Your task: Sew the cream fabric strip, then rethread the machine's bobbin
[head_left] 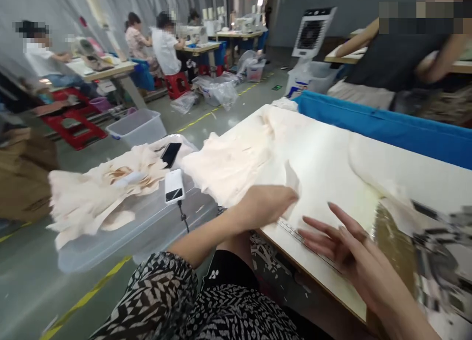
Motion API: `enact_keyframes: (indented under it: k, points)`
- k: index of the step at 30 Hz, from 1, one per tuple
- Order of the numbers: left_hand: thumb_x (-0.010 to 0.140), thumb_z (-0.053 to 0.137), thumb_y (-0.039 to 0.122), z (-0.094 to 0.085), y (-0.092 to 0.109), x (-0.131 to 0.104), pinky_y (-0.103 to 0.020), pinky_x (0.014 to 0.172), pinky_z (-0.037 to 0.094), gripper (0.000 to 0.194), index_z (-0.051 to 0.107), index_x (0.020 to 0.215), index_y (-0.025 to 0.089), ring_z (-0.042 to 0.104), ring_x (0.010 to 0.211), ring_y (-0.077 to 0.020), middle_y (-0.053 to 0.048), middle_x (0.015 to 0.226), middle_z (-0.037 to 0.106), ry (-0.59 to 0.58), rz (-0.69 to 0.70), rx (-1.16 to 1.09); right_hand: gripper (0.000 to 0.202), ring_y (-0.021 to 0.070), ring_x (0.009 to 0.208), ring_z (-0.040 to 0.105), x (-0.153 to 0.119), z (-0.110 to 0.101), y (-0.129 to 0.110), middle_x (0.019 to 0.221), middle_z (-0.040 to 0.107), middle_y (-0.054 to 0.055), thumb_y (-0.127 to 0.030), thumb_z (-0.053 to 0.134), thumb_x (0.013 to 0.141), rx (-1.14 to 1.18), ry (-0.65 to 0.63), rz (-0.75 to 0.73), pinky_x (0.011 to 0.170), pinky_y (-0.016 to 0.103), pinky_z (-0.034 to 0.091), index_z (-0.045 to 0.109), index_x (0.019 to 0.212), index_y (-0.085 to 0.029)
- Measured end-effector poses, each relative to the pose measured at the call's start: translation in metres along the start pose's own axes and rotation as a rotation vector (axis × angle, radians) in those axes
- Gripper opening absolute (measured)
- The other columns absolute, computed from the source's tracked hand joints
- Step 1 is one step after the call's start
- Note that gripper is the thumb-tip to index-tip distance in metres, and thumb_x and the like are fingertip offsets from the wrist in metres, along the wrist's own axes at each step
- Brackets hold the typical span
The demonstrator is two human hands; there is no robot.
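over the flat white tabletop [320, 168], we do best pinching the thin, curved cream fabric piece [292, 176] lightly, left hand [268, 204] closed on it, right hand [363, 261] open, apart.

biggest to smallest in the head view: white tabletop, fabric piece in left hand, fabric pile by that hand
1. White tabletop
2. Fabric pile
3. Fabric piece, in the left hand
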State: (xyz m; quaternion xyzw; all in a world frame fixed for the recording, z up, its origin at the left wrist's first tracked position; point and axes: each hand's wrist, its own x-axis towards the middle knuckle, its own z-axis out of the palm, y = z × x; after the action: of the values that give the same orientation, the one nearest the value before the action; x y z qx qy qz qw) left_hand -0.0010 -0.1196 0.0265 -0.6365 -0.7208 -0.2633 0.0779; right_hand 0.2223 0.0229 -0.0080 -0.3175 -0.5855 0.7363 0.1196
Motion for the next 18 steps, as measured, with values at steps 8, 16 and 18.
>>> enact_keyframes:
  k: [8, 16, 18]
  points:
    - [0.099, 0.048, 0.028, 0.053, 0.096, -0.014, -0.024, 0.062, 0.050, 0.023, 0.068, 0.094, 0.020, 0.068, 0.079, -0.0151, -0.004, 0.086, 0.072, -0.360, 0.607, -0.401, 0.046, 0.0134, 0.060, 0.065, 0.019, 0.041, -0.027, 0.090, 0.071, 0.004, -0.038, 0.070, 0.085, 0.053, 0.074, -0.070, 0.062, 0.029, 0.059, 0.058, 0.125, -0.020]
    - [0.104, 0.034, 0.033, 0.013, 0.027, 0.025, -0.032, 0.088, 0.055, 0.035, 0.066, 0.116, 0.025, 0.067, 0.101, -0.0176, -0.007, 0.113, 0.070, -0.465, 0.377, -0.397, 0.043, 0.0159, 0.055, 0.062, -0.107, 0.015, -0.017, 0.070, 0.066, 0.003, -0.058, 0.060, 0.090, -0.222, 0.146, -0.087, 0.055, 0.028, 0.054, 0.068, 0.101, -0.018]
    - [0.104, 0.031, 0.030, 0.022, 0.008, 0.052, -0.039, 0.102, 0.049, 0.039, 0.059, 0.127, 0.016, 0.060, 0.119, -0.0212, -0.013, 0.130, 0.063, -0.422, 0.322, -0.218, 0.045, 0.0183, 0.061, 0.065, -0.139, 0.006, -0.011, 0.073, 0.069, 0.006, -0.060, 0.059, 0.090, -0.287, 0.204, -0.037, 0.061, 0.030, 0.057, 0.070, 0.102, -0.018]
